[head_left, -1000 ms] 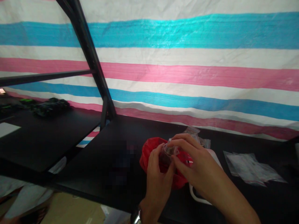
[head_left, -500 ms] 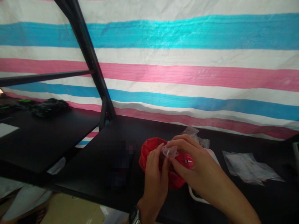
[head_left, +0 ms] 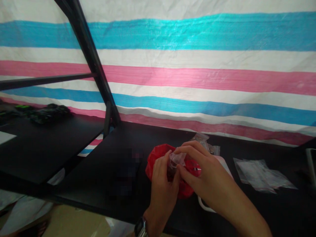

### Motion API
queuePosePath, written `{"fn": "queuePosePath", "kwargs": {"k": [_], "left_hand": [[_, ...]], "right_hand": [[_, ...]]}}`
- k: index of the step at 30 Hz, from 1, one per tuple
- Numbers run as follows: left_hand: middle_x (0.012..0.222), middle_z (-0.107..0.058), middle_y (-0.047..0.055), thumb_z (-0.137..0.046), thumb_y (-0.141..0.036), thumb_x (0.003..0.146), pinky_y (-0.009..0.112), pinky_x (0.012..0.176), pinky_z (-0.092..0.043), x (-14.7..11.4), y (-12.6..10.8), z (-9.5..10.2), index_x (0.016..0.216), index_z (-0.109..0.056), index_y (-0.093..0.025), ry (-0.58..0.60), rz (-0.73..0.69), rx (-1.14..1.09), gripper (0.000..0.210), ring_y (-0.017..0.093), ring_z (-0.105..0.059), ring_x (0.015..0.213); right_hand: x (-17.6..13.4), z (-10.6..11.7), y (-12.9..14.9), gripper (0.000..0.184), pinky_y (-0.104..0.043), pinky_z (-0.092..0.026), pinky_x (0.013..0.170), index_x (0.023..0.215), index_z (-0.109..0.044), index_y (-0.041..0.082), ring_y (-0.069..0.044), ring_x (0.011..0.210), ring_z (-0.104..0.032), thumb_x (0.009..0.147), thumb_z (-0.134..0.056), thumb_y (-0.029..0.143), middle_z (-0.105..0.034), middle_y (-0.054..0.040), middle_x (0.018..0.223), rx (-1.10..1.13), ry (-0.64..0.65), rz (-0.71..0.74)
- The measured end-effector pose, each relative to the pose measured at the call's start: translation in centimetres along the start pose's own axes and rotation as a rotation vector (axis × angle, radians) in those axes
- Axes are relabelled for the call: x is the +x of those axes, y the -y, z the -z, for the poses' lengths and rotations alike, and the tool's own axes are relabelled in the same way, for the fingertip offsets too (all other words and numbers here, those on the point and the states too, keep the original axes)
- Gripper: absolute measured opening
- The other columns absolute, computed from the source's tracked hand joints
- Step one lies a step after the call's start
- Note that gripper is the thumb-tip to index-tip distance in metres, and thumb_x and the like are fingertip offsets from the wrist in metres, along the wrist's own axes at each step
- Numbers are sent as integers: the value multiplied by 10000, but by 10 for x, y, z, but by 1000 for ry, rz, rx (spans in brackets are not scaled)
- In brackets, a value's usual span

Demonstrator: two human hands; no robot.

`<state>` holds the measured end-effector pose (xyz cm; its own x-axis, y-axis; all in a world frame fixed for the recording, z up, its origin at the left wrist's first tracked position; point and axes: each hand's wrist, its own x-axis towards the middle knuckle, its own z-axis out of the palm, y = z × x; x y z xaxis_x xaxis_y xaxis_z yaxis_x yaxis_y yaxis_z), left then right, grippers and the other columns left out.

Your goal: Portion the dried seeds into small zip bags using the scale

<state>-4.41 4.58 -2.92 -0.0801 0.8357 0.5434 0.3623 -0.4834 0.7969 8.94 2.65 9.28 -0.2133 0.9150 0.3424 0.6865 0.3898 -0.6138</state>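
Note:
Between my hands is a small clear plastic bag (head_left: 178, 158), pinched by the fingers of both. My left hand (head_left: 161, 179), with a watch (head_left: 140, 227) on the wrist, grips its left side. My right hand (head_left: 203, 168) holds its right side between thumb and fingers. Whatever the bag contains is too small to make out. Directly beneath lies an open red plastic bag (head_left: 155, 156), its inside mostly hidden by my hands. A white-rimmed tray or box (head_left: 206, 208) shows partly under my right forearm.
A stack of flat clear bags (head_left: 261, 174) lies to the right on the black table (head_left: 138, 131). Small filled bags (head_left: 201, 140) sit behind my right hand. A black metal frame (head_left: 96, 72) rises at left; dark bundled items (head_left: 49, 113) lie on the farther table. Striped sheeting (head_left: 197, 79) hangs behind.
The small clear bag has tilted and changed shape slightly between my fingers. Both hands stay in nearly the same place, and the view has shifted a little.

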Motion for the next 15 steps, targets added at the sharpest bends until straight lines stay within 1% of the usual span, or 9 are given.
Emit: {"fn": "queuePosePath", "kwargs": {"k": [2, 5, 7, 10, 13, 15], "left_hand": [[1203, -739, 91, -597, -281, 1029, 429, 979, -575, 0, -1, 0, 1360, -604, -237, -10, -29, 27, 334, 244, -697, 1099], [1237, -730, 105, -567, -283, 1044, 457, 1005, -564, -2, 0, -2, 1415, -570, -233, 5, -38, 47, 374, 257, -687, 1135], [1273, -720, 117, -581, -250, 1019, 471, 1009, -566, -4, 3, -3, 1438, -551, -225, 37, -20, 39, 421, 272, -680, 1171], [1289, -713, 124, -634, -213, 956, 481, 1012, -570, -6, 6, -5, 1389, -581, -220, 74, 23, 19, 436, 290, -676, 1204], [1272, -720, 114, -628, -205, 952, 472, 1023, -567, -5, 5, -5, 1379, -590, -226, 60, 52, -13, 428, 279, -685, 1192], [1221, -733, 99, -608, -236, 984, 435, 987, -583, -2, 1, -5, 1379, -599, -231, 38, 72, -40, 395, 254, -707, 1125]], "right_hand": [[0, 0, 1, 357, -340, -600, 882, 1197, -713, 279, -212, 1060, -737, 935, -610, 59, -672, -55, 1277, -54, -23, 3], [0, -1, 3, 382, -345, -596, 860, 1201, -711, 270, -208, 1011, -745, 921, -607, 31, -673, -47, 1272, -90, -11, -15], [0, -3, 4, 414, -342, -592, 862, 1217, -714, 283, -197, 979, -748, 915, -613, 18, -681, -32, 1262, -69, 34, -35], [0, -4, 4, 427, -335, -584, 876, 1221, -722, 302, -184, 968, -748, 918, -622, 19, -690, -15, 1267, -25, 79, -52], [0, -3, 4, 394, -306, -578, 854, 1197, -729, 314, -172, 975, -746, 920, -648, 46, -706, 4, 1242, 9, 54, -42], [1, 0, 1, 346, -295, -572, 877, 1172, -728, 318, -170, 1007, -739, 923, -671, 85, -719, 13, 1208, 57, -19, -17]]}}
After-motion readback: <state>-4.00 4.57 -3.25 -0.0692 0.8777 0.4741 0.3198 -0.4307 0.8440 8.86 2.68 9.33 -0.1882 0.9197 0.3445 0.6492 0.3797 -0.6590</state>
